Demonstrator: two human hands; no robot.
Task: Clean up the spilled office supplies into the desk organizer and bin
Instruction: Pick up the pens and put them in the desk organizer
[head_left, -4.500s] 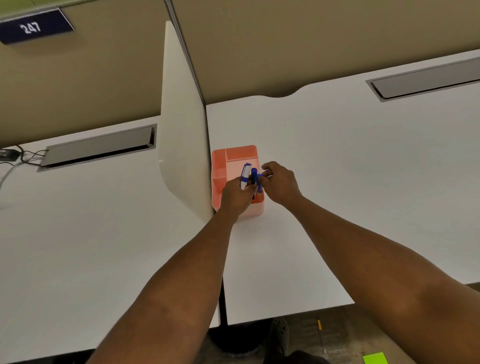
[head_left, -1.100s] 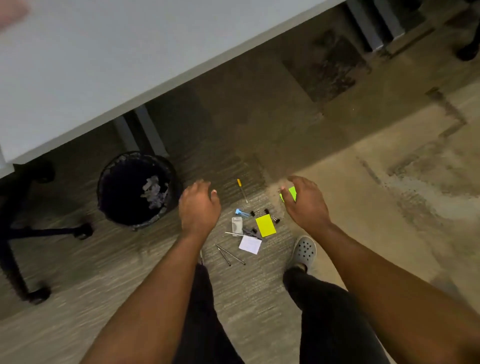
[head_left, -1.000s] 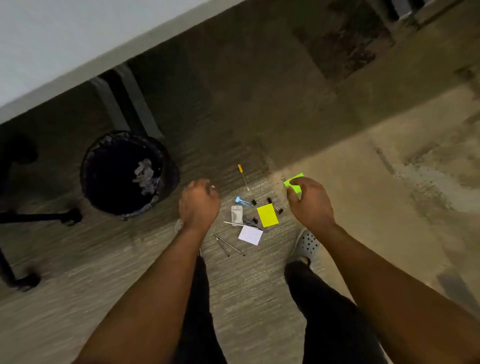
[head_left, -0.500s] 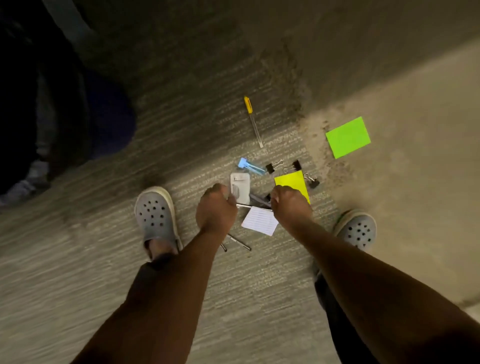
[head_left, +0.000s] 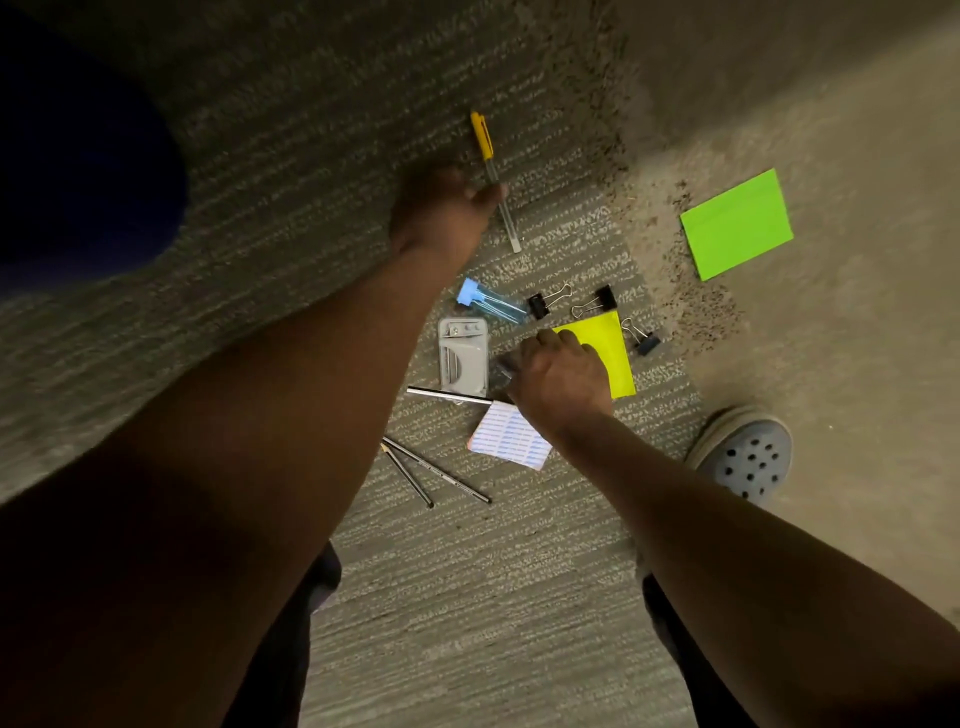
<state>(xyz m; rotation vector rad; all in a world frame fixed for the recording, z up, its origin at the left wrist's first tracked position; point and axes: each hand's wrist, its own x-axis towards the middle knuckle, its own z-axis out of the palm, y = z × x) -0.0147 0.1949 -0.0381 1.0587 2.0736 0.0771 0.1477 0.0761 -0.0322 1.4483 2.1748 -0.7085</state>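
Head view: the left hand (head_left: 441, 213) is reaching beside the yellow-capped pen (head_left: 493, 176) on the carpet (head_left: 467, 597), fingers curled; whether it is gripping cannot be told. The right hand (head_left: 558, 376) is closing over a dark item beside the yellow note (head_left: 613, 353). The blue clear case (head_left: 491, 300) is holding thin rods and is lying among 3 binder clips (head_left: 540, 304).

No legible text, brand, number or sign. The white card (head_left: 509, 439) on the carpet carries rows of blue print, too small and blurred to read. The grey stapler (head_left: 463, 357) shows moulded detail only; no lettering can be made out
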